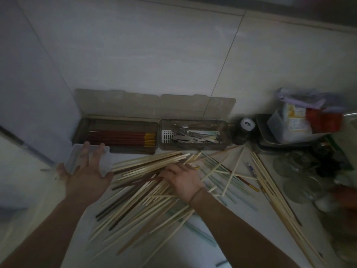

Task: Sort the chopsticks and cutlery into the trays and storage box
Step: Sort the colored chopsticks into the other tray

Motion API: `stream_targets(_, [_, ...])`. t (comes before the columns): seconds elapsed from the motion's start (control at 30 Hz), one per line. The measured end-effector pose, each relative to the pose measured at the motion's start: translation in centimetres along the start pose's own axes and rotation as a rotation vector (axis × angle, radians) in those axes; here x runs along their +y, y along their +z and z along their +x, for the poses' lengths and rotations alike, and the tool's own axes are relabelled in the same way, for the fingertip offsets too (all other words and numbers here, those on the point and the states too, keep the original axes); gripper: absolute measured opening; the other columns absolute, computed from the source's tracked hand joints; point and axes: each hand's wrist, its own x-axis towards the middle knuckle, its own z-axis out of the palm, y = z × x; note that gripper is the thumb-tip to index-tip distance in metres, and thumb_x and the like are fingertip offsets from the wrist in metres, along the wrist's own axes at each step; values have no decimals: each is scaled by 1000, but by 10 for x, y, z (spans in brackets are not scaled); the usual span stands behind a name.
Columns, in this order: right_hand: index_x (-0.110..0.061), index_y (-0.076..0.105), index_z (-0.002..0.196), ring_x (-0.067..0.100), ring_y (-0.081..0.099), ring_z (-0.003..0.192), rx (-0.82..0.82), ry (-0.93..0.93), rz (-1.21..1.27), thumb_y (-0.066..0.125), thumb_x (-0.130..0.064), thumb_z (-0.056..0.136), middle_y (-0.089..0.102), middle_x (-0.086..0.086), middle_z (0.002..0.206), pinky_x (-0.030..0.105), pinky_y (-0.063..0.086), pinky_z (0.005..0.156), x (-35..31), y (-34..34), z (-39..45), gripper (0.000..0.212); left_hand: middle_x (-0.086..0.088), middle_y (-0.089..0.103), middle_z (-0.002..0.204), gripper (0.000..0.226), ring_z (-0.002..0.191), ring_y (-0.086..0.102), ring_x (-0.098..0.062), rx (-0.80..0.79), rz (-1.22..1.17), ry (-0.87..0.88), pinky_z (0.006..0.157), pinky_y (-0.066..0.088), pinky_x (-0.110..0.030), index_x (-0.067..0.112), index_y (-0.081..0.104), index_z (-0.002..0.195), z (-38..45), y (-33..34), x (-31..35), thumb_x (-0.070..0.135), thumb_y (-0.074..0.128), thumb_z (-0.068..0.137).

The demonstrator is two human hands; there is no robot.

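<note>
A big loose pile of pale bamboo chopsticks (146,192) with a few dark ones covers the counter in front of me. My right hand (183,180) lies on the pile, fingers curled into the sticks. My left hand (87,173) rests with spread fingers on a small clear plastic box (105,161) at the pile's left end. Against the wall stands an open storage box (85,124) holding red chopsticks with yellow ends (123,138). Beside it, a second open box (225,132) holds metal cutlery (195,136).
Long bamboo skewers (274,190) and pale green chopsticks (237,178) lie scattered to the right. At the far right are a steel tray (260,130) with a plastic container and bags, a dark jar (241,132), and glass lids (297,180). Tiled walls close the corner.
</note>
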Motion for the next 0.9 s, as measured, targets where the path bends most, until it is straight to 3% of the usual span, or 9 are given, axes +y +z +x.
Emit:
stream_targets(0.17, [-25,68,102,23,63,79,91,-15,-28,44,-21,78,65,-1,96,31,52,64,-20,-1,17,34,1,6,164,82,147,18,-23,6,13,1,110,8,-64,40,18,153,-1,-2,1,58,50,80])
stream_targets(0.27, [-23,67,103,23,63,86,193,50,24,47,-18,78,66,0,99,31,54,64,-25,-4,29,32,3,1,164,82,146,21,-23,0,0,-4,112,6,-63,42,13,154,-4,-5,2,57,51,83])
stream_targets(0.43, [-22,71,85,27,61,82,288,257,35,65,1,64,66,-1,89,34,50,63,-17,-13,79,32,3,-2,165,82,144,27,-20,-17,-10,-5,113,5,-61,43,10,154,-5,-10,4,54,52,85])
stream_targets(0.57, [-11,72,87,35,59,85,117,190,137,61,8,60,66,11,91,38,52,69,-28,-5,126,35,1,1,165,86,144,27,-21,-27,-18,-7,114,4,-60,42,11,154,-5,-11,5,57,41,74])
stream_targets(0.67, [-4,69,105,38,50,104,-103,112,149,58,6,71,60,18,111,41,46,88,-37,10,160,37,-1,8,164,87,145,26,-22,-5,-12,6,113,8,-63,41,16,153,-5,-9,4,56,45,73])
stream_targets(0.77, [-3,64,118,35,45,118,-286,87,218,60,8,73,56,20,124,34,37,101,-37,28,179,46,-2,11,164,87,140,37,-25,-13,2,2,111,9,-64,40,18,153,-5,-8,3,56,45,72])
stream_targets(0.9, [-5,64,120,28,49,122,-330,134,257,61,7,75,57,16,128,27,35,105,-31,38,183,46,-2,13,164,86,132,47,-27,-8,0,-13,111,8,-64,41,19,152,-4,-7,3,59,36,70])
